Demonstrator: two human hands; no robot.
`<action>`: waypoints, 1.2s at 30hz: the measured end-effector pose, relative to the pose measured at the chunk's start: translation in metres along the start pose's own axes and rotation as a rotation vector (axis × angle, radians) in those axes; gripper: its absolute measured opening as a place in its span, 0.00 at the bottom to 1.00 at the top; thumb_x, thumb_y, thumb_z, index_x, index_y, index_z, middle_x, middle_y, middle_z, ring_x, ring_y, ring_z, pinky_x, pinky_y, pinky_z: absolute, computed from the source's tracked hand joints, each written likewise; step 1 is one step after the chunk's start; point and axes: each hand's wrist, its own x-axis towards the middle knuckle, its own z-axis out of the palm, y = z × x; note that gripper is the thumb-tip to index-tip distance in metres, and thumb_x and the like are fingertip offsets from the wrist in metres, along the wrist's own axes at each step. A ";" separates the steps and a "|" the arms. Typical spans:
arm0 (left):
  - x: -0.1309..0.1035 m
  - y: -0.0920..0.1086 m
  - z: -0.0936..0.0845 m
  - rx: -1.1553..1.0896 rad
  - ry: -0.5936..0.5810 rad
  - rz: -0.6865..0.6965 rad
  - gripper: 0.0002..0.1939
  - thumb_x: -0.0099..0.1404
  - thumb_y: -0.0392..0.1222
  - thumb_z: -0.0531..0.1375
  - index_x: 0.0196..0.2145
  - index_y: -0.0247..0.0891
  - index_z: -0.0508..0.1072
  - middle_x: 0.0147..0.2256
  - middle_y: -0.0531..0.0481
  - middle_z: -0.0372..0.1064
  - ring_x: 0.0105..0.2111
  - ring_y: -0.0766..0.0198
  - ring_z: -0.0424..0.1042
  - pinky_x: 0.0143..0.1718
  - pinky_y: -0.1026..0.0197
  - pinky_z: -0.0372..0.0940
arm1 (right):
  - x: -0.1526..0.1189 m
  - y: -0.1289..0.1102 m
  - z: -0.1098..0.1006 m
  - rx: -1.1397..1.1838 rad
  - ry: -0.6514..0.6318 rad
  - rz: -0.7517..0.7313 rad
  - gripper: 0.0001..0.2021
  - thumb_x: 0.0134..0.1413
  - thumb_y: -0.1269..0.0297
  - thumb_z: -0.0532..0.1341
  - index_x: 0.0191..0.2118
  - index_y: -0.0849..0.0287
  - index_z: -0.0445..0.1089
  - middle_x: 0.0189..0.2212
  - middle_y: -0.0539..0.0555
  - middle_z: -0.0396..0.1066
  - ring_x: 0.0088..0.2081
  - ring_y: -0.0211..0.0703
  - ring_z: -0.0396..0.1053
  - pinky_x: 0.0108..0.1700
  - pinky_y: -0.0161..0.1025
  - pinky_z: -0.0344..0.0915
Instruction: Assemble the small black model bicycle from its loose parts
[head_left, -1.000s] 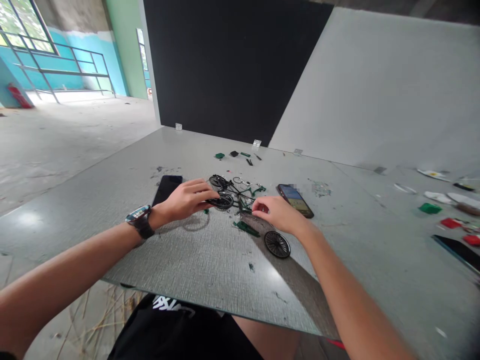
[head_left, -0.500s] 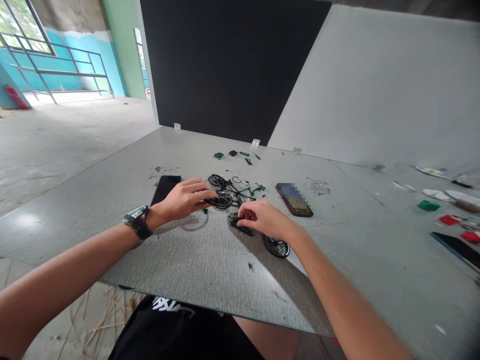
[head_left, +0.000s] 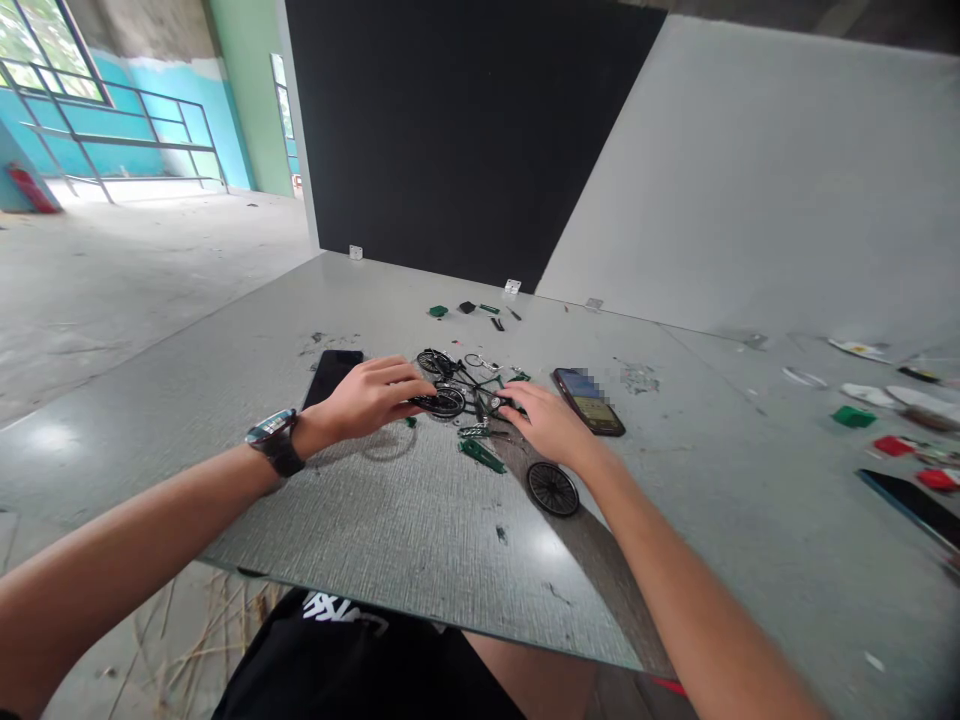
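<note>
A black miniature bicycle (head_left: 472,385) lies on its side on the table. My left hand (head_left: 375,392) holds it at the lower wheel (head_left: 444,402), thumb and fingers closed on the wheel's left rim. My right hand (head_left: 541,415) is bent over the bicycle's right end, its fingertips pinched by a small round silvery part (head_left: 496,402); what they grip is partly hidden. Just below lie a chain-like silvery piece (head_left: 474,431) and a green flat part (head_left: 482,456). A loose spoked wheel (head_left: 553,489) lies under my right wrist.
Phones lie left (head_left: 330,375) and right (head_left: 589,402) of the bicycle. Small green and black parts (head_left: 438,311) are spread behind it, near a black-and-white upright panel (head_left: 465,150). Red, green and white pieces and a dark device (head_left: 911,505) lie far right. The table's front edge is near my lap.
My right hand has moved up and right, from the green part to the bicycle's right end. The green part and chain-like piece now lie uncovered. My left hand stays on the wheel.
</note>
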 end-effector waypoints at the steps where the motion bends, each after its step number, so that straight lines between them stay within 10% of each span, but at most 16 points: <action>1: 0.000 0.000 0.000 0.000 -0.001 0.003 0.10 0.74 0.44 0.58 0.48 0.37 0.74 0.39 0.46 0.76 0.38 0.61 0.73 0.39 0.58 0.68 | 0.000 0.000 0.001 -0.003 -0.008 0.001 0.18 0.70 0.59 0.53 0.56 0.61 0.72 0.58 0.63 0.72 0.59 0.55 0.68 0.63 0.53 0.62; 21: -0.003 -0.003 0.002 0.010 -0.005 -0.010 0.10 0.74 0.44 0.58 0.48 0.39 0.74 0.38 0.46 0.76 0.38 0.61 0.73 0.39 0.59 0.68 | -0.003 -0.058 -0.007 0.113 -0.056 -0.230 0.12 0.64 0.55 0.63 0.50 0.52 0.74 0.51 0.56 0.74 0.54 0.52 0.69 0.58 0.50 0.65; 36: -0.003 -0.004 0.002 0.009 -0.013 -0.013 0.09 0.74 0.43 0.58 0.48 0.38 0.74 0.39 0.46 0.76 0.37 0.61 0.72 0.38 0.58 0.68 | -0.002 -0.066 0.002 0.064 -0.043 -0.169 0.16 0.70 0.64 0.52 0.54 0.53 0.75 0.51 0.59 0.72 0.53 0.53 0.67 0.58 0.54 0.66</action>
